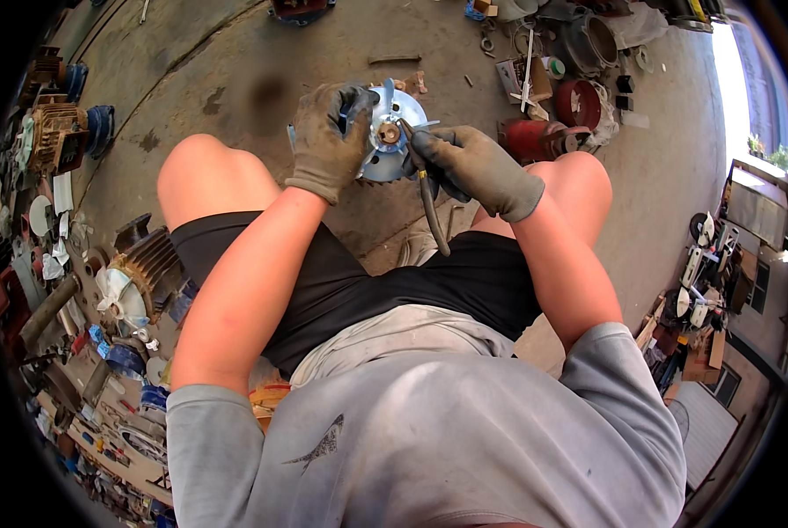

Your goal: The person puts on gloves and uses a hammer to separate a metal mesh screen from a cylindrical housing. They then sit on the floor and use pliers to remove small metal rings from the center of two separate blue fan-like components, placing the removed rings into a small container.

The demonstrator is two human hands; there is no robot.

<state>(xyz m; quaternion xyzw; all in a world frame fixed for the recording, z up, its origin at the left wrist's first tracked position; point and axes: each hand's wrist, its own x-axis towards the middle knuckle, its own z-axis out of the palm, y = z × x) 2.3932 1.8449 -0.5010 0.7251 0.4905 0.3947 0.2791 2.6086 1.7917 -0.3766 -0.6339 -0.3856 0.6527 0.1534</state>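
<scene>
A pale blue metal fan wheel (410, 107) with upright blades and a rusty round hub is held above the floor between my knees. My left hand (331, 136), in a worn brown and dark work glove, grips the wheel's left side. In my right hand (475, 167), gloved the same way, is a pair of pliers (427, 201). Their jaws sit at the right edge of the hub, and one long handle hangs down toward my lap. My fingers hide part of the pliers, and whether the jaws bite on anything is too small to tell.
A finned motor (152, 273) with a white fan lies left of my thigh, amid many scattered parts. Another rusty motor (59, 136) stands farther left. Beyond my right knee are a red motor housing (535, 139) and a red ring (579, 103). A flat metal bar (395, 59) lies ahead.
</scene>
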